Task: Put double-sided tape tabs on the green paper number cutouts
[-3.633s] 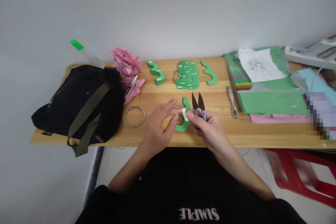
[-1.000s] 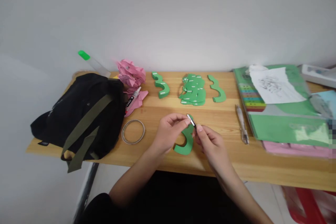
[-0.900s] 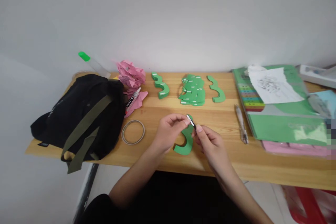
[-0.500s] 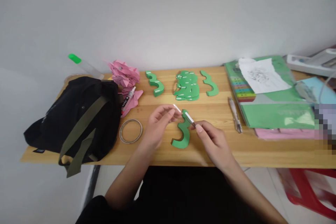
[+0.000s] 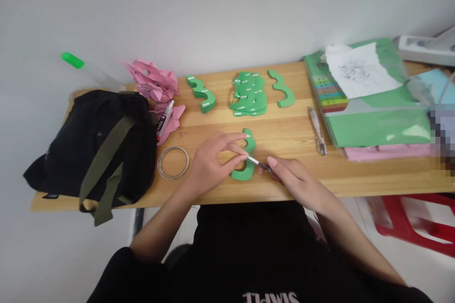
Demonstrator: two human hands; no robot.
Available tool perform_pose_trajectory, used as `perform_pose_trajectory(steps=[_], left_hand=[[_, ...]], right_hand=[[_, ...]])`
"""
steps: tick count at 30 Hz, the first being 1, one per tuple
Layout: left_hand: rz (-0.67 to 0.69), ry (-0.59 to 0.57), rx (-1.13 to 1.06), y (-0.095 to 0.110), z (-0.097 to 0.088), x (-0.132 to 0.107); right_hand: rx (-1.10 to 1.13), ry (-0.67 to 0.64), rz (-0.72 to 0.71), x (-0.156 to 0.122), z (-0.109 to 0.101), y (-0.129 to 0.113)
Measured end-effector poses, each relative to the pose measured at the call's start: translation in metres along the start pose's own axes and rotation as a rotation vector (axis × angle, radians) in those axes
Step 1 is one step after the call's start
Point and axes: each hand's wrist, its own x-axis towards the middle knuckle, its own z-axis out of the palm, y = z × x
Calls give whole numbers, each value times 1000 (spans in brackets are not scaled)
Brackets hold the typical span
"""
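A green S-shaped foam cutout (image 5: 246, 156) lies on the wooden table (image 5: 284, 137) near its front edge. My left hand (image 5: 213, 163) rests on the cutout, fingers pinched at a small white strip (image 5: 253, 160) on its lower curve. My right hand (image 5: 293, 181) is closed on a thin dark tool whose tip (image 5: 263, 166) meets that strip; I cannot tell what the tool is. Behind lie a thick green S piece (image 5: 201, 93), a pile of green cutouts with white strips (image 5: 249, 93) and a single flat green cutout (image 5: 281, 89).
A black bag (image 5: 95, 144) fills the table's left end. Beside it lie a tape ring (image 5: 173, 162), a glue tube (image 5: 162, 120) and crumpled pink paper (image 5: 152, 80). A pen (image 5: 317, 130) and green and pink sheets (image 5: 373, 109) lie at right. A red stool (image 5: 419, 227) stands below.
3.6 s ago my right hand also held small snips with the strip; they are out of sight since. Both hands have come down onto the cutout, bringing the white strip to its lower curve.
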Motion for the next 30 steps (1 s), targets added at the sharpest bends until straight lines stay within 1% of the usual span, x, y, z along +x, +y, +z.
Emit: perform_pose_trajectory(steps=[2, 3, 6, 7, 9, 11, 13, 15, 18, 20, 23, 27, 28, 30], left_hand=[[61, 38, 39, -3, 7, -11], [49, 69, 32, -5, 10, -18], [-85, 178, -35, -10, 19, -35], [-140, 215, -62, -11, 19, -41], [-259, 262, -129, -13, 17, -49], [-386, 253, -221, -14, 12, -56], [-480, 208, -297, -13, 9, -63], [-510, 170, -306, -11, 8, -70], [-486, 150, -246, -6, 12, -78], [-458, 136, -207, -4, 15, -82], [-388, 107, -101, -8, 17, -86], [-184, 152, 192, -22, 17, -93], [-142, 155, 232, -26, 17, -95], [-83, 122, 228, -33, 16, -98]], right_hand=[[-21, -32, 36, -5, 1, 4], [-46, -46, 52, -8, 2, 7], [-145, -47, 97, -17, 1, 17], [-175, -22, 126, -19, -1, 21], [-200, 82, 196, -21, -3, 28], [-138, 208, 242, -21, -3, 31], [8, 299, 248, -19, 4, 29], [169, 286, 256, -16, 18, 22], [347, 156, 298, -14, 43, 11], [420, 116, 317, -13, 57, 6], [436, 152, 341, -14, 68, 4], [399, 250, 382, -14, 72, 3], [388, 263, 386, -13, 73, 2], [350, 263, 385, -10, 74, 0]])
